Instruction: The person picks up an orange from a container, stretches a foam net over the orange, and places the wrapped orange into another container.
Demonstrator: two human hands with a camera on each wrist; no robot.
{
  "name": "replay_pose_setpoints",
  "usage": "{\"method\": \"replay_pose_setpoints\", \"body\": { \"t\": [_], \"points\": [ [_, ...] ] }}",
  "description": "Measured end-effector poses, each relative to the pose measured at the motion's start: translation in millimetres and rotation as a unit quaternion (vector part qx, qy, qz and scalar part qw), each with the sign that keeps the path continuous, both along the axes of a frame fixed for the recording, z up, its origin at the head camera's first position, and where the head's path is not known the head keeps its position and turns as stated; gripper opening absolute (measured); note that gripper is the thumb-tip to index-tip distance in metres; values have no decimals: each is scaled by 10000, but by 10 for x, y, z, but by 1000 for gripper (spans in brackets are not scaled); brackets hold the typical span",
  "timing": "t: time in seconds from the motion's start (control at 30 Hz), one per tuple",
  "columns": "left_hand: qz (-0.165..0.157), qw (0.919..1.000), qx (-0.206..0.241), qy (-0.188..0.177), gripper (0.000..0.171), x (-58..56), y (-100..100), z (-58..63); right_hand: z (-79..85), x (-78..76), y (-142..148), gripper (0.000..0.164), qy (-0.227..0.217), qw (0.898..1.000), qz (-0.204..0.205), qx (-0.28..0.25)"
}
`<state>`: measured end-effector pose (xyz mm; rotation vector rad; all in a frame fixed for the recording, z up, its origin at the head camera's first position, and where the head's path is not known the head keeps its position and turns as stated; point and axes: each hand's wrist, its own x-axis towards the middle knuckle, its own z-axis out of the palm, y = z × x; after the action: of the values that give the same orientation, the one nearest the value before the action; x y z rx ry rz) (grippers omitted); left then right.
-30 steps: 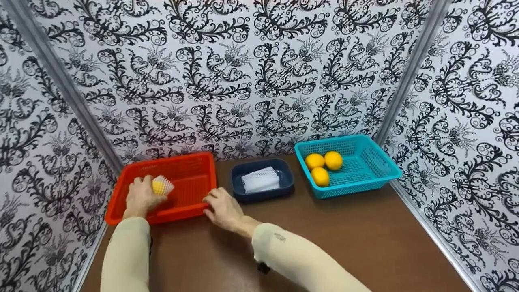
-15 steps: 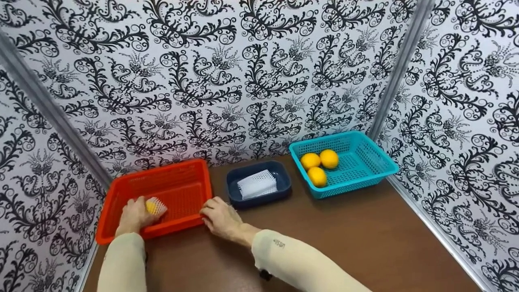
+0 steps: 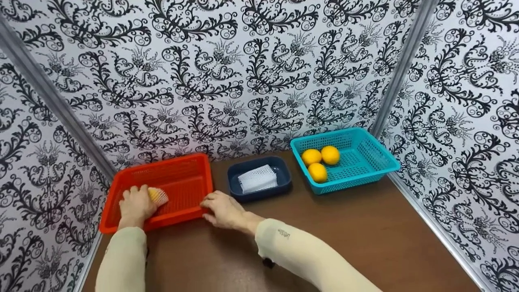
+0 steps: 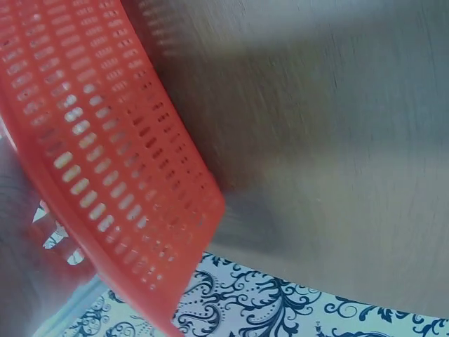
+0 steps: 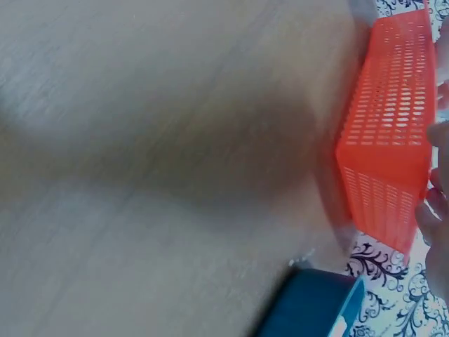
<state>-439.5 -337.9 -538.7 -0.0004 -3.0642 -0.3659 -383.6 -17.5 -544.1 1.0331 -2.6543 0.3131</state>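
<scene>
In the head view, my left hand (image 3: 136,206) is inside the red plastic basket (image 3: 185,190). It holds an orange (image 3: 158,196) wrapped in a white foam net, low over the basket floor; the palm hides part of the fruit. My right hand (image 3: 225,211) grips the basket's near right corner, fingers over the rim and thumb lower down outside. The left wrist view has the basket's slotted outer wall (image 4: 126,154) in front, with the left hand blurred beyond the rim. At the right wrist view's edge, fingers (image 5: 436,203) touch the basket rim.
A dark blue tub (image 3: 259,195) with white foam nets (image 3: 258,179) stands right of the red basket. Further right is a turquoise basket (image 3: 352,162) with three bare oranges (image 3: 318,172). Patterned walls (image 3: 259,81) enclose the brown table (image 3: 324,235).
The left hand has lowered the netted orange further into the red basket. The right hand stays at the basket's corner. The head view has shifted slightly.
</scene>
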Motion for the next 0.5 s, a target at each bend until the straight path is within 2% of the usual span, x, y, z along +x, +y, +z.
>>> {"method": "replay_pose_setpoints", "body": {
  "t": [0.23,0.37,0.5],
  "points": [
    [-212,9983,-195,500,71,61,261,125,154,34,352,34,-695,9937,127,-871],
    [-495,9935,-97,1017,59,139,444,113,185,52,690,33,-786,9901,127,-1153],
    [-838,9858,239,1435,51,288,612,78,216,33,994,31,-685,9894,149,-1270]
  ]
}}
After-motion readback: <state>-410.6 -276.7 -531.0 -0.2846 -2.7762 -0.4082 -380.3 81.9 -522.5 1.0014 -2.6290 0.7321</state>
